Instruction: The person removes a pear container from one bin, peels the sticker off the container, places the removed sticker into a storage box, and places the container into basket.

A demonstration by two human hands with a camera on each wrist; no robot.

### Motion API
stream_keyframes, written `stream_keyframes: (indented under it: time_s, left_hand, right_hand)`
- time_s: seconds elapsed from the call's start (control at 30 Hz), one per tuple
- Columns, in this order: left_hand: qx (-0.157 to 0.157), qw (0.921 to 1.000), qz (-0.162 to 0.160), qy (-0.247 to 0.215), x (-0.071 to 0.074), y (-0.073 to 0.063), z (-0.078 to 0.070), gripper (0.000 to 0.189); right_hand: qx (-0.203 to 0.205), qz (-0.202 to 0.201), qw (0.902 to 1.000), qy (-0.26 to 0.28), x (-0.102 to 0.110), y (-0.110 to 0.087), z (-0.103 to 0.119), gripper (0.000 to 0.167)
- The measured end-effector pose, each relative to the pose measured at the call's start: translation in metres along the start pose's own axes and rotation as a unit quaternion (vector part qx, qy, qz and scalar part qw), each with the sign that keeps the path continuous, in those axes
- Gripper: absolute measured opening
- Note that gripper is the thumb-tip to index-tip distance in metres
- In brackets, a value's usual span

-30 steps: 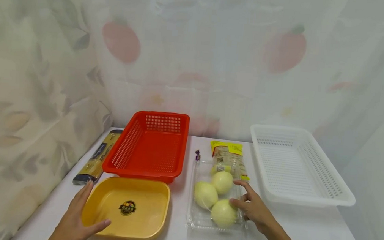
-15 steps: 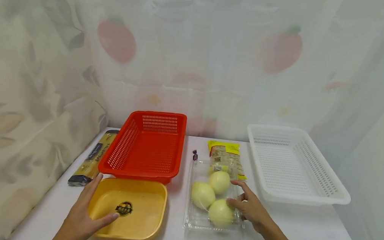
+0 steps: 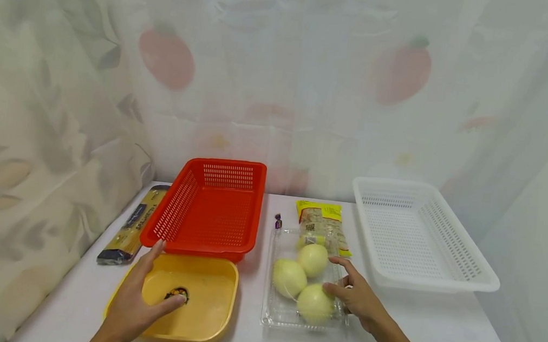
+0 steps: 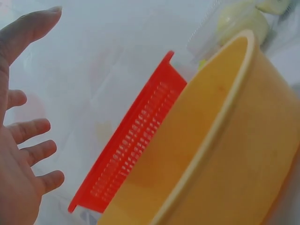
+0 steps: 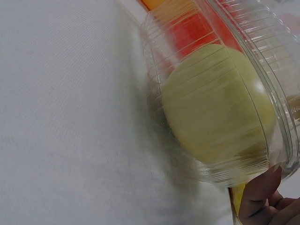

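Observation:
My left hand hovers over the left side of a yellow plastic basin, thumb and fingers spread and nothing between them. In the left wrist view the basin's wall stands apart from those fingers. A clear lidded plastic box lies on the table, holding several smooth pale-yellow globes. At its right edge, my right hand holds the box, thumb and index finger over the lid. The right wrist view shows the thumb right at the box rim, with the other fingers curled and partly out of frame.
A red perforated basket stands behind the basin, with a spaghetti packet to its left. Behind the box lie a yellow-topped food bag and a small purple-wrapped candy. A white basket stands at the right.
My left hand has moved right, from the basin's left rim to over its interior. My right hand keeps its place at the box's edge. The whole head view shifted slightly, then steadied.

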State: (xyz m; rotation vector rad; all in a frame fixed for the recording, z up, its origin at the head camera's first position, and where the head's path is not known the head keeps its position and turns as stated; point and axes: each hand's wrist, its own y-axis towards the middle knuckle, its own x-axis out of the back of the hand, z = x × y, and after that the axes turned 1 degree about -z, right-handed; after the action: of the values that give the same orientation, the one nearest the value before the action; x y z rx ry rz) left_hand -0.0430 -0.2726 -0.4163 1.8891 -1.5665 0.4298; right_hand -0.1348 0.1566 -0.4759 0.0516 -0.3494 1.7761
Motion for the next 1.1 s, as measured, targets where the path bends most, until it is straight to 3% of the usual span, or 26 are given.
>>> stream_keyframes:
  time_s: [0.27,0.57,1.1]
  left_hand:
    - [-0.020,0.9998,-0.007,0.001,-0.013,0.006,-0.016,0.103]
    - [-0.021,0.9977,0.016,-0.063,-0.026,0.013,-0.028,0.101]
    - [-0.105,0.9866,0.035,-0.119,-0.064,0.023,-0.048,0.099]
  right_hand:
    - [0.002,-0.001,1.0000,0.000,0.000,-0.001,0.000,0.067]
    - [-0.003,-0.003,1.0000,0.005,-0.001,-0.001,0.001,0.067]
    - [-0.008,0.000,0.9999,0.007,-0.001,-0.001,0.001,0.065]
